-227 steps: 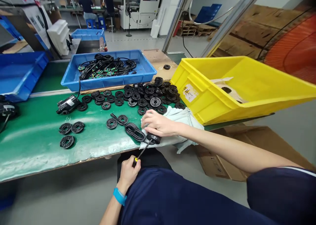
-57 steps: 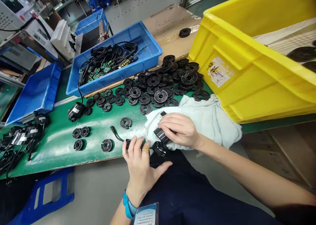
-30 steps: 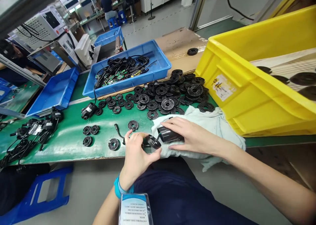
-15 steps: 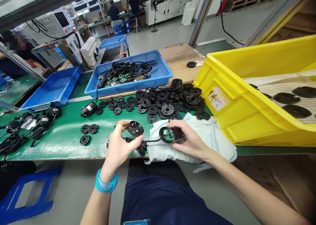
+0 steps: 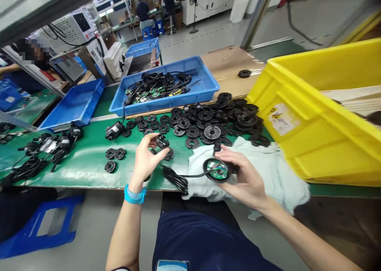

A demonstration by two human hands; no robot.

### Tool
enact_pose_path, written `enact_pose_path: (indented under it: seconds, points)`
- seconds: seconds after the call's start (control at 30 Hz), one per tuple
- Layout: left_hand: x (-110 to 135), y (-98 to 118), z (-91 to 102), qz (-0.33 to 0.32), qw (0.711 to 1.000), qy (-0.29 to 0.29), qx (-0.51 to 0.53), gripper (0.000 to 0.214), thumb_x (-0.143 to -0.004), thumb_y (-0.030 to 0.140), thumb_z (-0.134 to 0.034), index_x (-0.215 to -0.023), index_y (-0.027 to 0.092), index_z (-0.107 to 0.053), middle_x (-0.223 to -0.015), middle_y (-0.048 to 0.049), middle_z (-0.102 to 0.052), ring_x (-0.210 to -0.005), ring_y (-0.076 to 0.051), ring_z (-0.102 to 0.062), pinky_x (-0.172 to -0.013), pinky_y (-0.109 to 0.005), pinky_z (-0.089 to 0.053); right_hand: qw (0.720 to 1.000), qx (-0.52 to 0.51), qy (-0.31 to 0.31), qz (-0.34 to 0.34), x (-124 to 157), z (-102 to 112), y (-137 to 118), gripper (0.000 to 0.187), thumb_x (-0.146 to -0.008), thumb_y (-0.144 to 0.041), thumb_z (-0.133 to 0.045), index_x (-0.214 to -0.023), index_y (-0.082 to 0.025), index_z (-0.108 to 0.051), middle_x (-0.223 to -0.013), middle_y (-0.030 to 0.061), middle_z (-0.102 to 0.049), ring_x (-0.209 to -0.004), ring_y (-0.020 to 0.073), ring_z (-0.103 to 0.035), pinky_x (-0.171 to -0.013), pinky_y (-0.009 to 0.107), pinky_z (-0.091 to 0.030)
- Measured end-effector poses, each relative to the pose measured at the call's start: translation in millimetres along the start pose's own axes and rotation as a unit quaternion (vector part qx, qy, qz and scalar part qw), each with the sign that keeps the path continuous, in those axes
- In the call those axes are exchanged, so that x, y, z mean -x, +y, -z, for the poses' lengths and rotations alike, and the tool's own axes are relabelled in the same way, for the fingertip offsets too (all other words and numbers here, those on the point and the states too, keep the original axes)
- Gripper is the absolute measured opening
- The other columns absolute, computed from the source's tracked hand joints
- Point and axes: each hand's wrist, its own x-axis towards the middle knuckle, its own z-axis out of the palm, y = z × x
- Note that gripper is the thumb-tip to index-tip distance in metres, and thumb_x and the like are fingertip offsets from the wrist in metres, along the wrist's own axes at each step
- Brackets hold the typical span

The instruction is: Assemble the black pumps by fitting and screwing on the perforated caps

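My left hand [image 5: 149, 158] grips a small round black cap [image 5: 162, 141] between thumb and fingers, above the green bench. In my right hand [image 5: 242, 175] is a round black housing [image 5: 218, 170], its open face turned toward me with a green circuit board showing inside. A black cable [image 5: 175, 178] runs from the housing to a coiled bundle on the bench between my hands. Under the right hand lies a pale green cloth [image 5: 268, 172]. Several slotted black discs [image 5: 212, 132] are heaped just beyond the cloth.
A blue tray [image 5: 205, 86] of cables and circuit boards stands behind the discs. On the right is a large yellow bin [image 5: 285, 144]. Cabled black units [image 5: 56, 144] lie at left, near another blue tray [image 5: 71, 108]. A blue stool [image 5: 68, 219] stands below; other people work beyond.
The housing has turned so its circuit board faces me more fully. My left hand has tilted the cap and drawn slightly away from the housing. The camera view has shifted.
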Motion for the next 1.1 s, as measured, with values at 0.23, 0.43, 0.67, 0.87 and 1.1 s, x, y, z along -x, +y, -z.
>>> enact_pose_path:
  seconds: [0.23, 0.43, 0.67, 0.87, 1.1]
  points:
    - [14.4, -63.1, 43.3, 0.1, 0.937, 0.121, -0.312, 0.041, -0.081, 0.04, -0.079, -0.117, 0.023, -0.069, -0.121, -0.0133, -0.063, -0.119, -0.035, -0.057, -0.105, -0.05, -0.045, 0.99, -0.074, 0.071, -0.093, -5.7, -16.6, -13.5, 0.062, -0.073, -0.013, -0.087, -0.129, -0.026, -0.063, -0.12, 0.0103, -0.069, -0.124, 0.0348, -0.065, -0.11, 0.054, -0.056]
    - [9.3, -75.0, 40.9, 0.124, 0.915, 0.102, -0.371, 0.045, -0.086, 0.047, -0.072, -0.121, 0.018, -0.072, -0.125, -0.0178, -0.062, -0.122, -0.041, -0.052, -0.105, -0.057, -0.038, 0.986, -0.096, 0.086, -0.101, -27.2, -27.2, -23.6, 0.06, -0.075, -0.018, -0.087, -0.129, -0.025, -0.062, -0.121, 0.0113, -0.071, -0.122, 0.0346, -0.068, -0.107, 0.052, -0.058]
    - [20.9, -78.9, 39.8, 0.133, 0.899, 0.115, -0.402, 0.046, -0.085, 0.045, -0.072, -0.119, 0.014, -0.073, -0.126, -0.0206, -0.062, -0.123, -0.043, -0.052, -0.105, -0.06, -0.038, 0.985, -0.123, 0.091, -0.075, -47.2, -27.6, -30.0, 0.058, -0.076, -0.022, -0.088, -0.129, -0.027, -0.063, -0.12, 0.0111, -0.071, -0.123, 0.0348, -0.067, -0.11, 0.052, -0.057]
    - [32.6, -53.2, 39.4, 0.088, 0.922, 0.162, -0.339, 0.048, -0.087, 0.041, -0.074, -0.126, 0.015, -0.068, -0.136, -0.0201, -0.059, -0.132, -0.04, -0.05, -0.111, -0.058, -0.038, 0.978, -0.173, 0.085, -0.081, -80.1, -24.9, -38.2, 0.063, -0.072, -0.024, -0.092, -0.128, -0.028, -0.065, -0.125, 0.0095, -0.072, -0.121, 0.031, -0.069, -0.107, 0.046, -0.058]
    - [20.9, 42.2, 26.4, -0.126, 0.985, -0.007, 0.113, 0.051, -0.093, 0.039, -0.07, -0.142, 0.032, -0.057, -0.145, -0.0078, -0.056, -0.139, -0.028, -0.05, -0.119, -0.046, -0.04, 0.907, -0.375, -0.055, -0.182, -110.8, -26.9, -37.1, 0.072, -0.061, -0.035, -0.098, -0.125, -0.021, -0.068, -0.121, 0.0092, -0.074, -0.11, 0.0247, -0.072, -0.093, 0.033, -0.06]
